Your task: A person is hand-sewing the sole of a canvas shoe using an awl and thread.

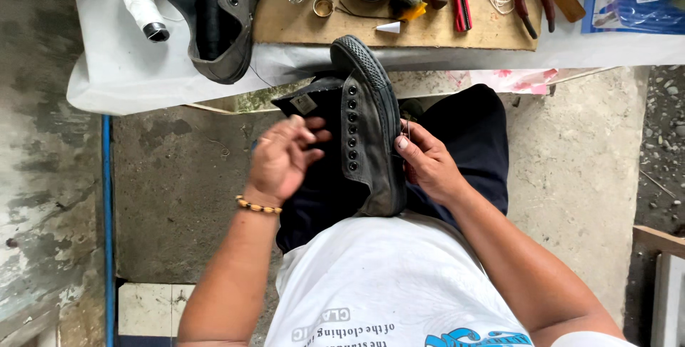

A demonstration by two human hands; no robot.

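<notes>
Centrally, both hands grip grey sneaker.

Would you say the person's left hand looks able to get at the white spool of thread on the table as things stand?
Probably yes. The left hand rests inside the dark sneaker on the lap, and the white spool lies up-left on the table, with nothing in the gap between.
</notes>
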